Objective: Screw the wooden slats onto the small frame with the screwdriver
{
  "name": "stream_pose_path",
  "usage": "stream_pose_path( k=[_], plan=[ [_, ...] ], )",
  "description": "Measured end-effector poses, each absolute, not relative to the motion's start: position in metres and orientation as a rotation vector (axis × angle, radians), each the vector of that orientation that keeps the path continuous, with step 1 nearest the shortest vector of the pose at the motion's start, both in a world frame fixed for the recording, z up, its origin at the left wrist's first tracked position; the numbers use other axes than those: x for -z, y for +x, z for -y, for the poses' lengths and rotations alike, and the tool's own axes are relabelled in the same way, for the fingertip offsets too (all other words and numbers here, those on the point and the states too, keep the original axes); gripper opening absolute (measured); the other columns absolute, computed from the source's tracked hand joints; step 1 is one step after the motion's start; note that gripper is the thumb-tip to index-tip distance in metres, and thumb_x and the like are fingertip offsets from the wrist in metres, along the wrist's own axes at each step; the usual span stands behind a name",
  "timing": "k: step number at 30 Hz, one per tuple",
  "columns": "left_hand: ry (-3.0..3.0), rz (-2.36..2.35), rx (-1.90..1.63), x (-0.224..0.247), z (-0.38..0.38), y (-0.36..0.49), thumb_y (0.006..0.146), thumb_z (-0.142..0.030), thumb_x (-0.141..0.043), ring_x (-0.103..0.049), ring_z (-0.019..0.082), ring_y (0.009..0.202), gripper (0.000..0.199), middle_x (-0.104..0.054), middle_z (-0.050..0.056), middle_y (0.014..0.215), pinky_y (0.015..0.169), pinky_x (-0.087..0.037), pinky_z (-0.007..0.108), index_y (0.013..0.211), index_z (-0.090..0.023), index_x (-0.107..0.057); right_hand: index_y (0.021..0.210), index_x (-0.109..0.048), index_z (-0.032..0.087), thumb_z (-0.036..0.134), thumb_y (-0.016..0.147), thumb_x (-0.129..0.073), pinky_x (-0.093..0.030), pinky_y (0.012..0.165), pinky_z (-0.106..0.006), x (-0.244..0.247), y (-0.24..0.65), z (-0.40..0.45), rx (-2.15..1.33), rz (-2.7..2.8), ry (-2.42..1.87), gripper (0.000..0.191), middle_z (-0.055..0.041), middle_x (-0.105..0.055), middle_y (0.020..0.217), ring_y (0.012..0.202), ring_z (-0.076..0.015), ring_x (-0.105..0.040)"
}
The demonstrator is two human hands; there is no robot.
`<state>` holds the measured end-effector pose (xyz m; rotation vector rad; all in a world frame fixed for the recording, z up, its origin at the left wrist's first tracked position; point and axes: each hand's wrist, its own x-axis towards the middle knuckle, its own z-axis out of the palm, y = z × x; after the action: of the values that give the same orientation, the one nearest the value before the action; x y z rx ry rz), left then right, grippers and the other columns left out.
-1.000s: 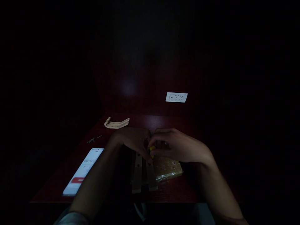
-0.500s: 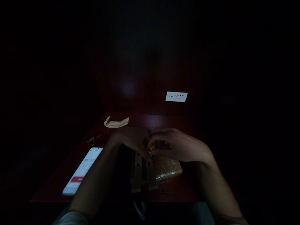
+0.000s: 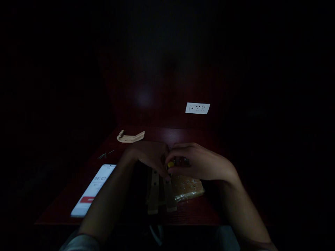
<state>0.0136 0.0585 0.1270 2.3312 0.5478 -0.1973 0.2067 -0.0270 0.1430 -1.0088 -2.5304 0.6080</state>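
Two pale wooden strips with dark holes, the left strip and the right strip, lie side by side before me, their far ends under my hands. My left hand is bent over the far end, its fingertips closed down on the right strip. Curled from the other side, my right hand pinches a small yellow object above that strip; its kind is too dark to tell. A flat brown block wrapped in shiny clear plastic lies under my right hand, beside the strips.
A curved wooden piece lies at the back left of the dark red table. Several thin metal screws or pins lie nearer. A lit phone showing a timer is partly behind my left forearm. A white socket plate is on the wall.
The yellow object shows a slightly different, rounder side between my right fingers. Both hands otherwise hold nearly the same place, and the whole view has shifted a little.
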Motion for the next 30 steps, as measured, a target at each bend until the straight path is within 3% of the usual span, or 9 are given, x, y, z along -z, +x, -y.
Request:
stream_pose_path(
  k=[8,14,20,30],
  plan=[
    [2.329,-0.549,0.203,-0.1241,-0.0589,0.013,0.068,-0.049,-0.079,-0.062,0.013,0.063,0.035,-0.072,0.001,0.071,0.055,-0.04,0.019,0.08,-0.016,-0.076,0.111,-0.07,0.023,0.016,0.091,-0.059,-0.047,0.083,-0.026,-0.1447,0.2102,0.0284,-0.652,2.559,-0.877,0.023,-0.0024,-0.066,0.112,0.094,-0.0133,-0.063],
    [2.33,-0.547,0.184,-0.125,-0.0597,0.0126,0.068,-0.046,-0.08,-0.059,0.011,0.06,0.031,-0.071,-0.001,0.066,0.057,-0.04,0.02,0.079,-0.018,-0.075,0.104,-0.071,0.022,0.026,0.088,-0.066,-0.047,0.071,-0.025,-0.1422,0.2069,0.0271,-0.616,2.523,-1.003,0.017,-0.0028,-0.066,0.103,0.08,-0.0119,-0.061],
    [2.29,-0.561,0.23,-0.1262,-0.0587,0.0127,0.068,-0.046,-0.08,-0.059,0.012,0.058,0.031,-0.07,0.0,0.066,0.053,-0.039,0.02,0.077,-0.016,-0.075,0.112,-0.07,0.024,0.019,0.09,-0.061,-0.048,0.081,-0.026,-0.147,0.2114,0.0301,-0.66,2.564,-0.906,0.024,-0.0025,-0.067,0.113,0.092,-0.0137,-0.064],
    [2.32,-0.583,0.2,-0.127,-0.0572,0.0135,0.066,-0.047,-0.081,-0.059,0.012,0.058,0.031,-0.069,-0.002,0.061,0.054,-0.04,0.02,0.073,-0.018,-0.075,0.104,-0.07,0.021,0.022,0.088,-0.066,-0.047,0.072,-0.025,-0.1443,0.2063,0.0287,-0.614,2.519,-0.985,0.017,-0.0028,-0.067,0.104,0.082,-0.0119,-0.062]
  ],
)
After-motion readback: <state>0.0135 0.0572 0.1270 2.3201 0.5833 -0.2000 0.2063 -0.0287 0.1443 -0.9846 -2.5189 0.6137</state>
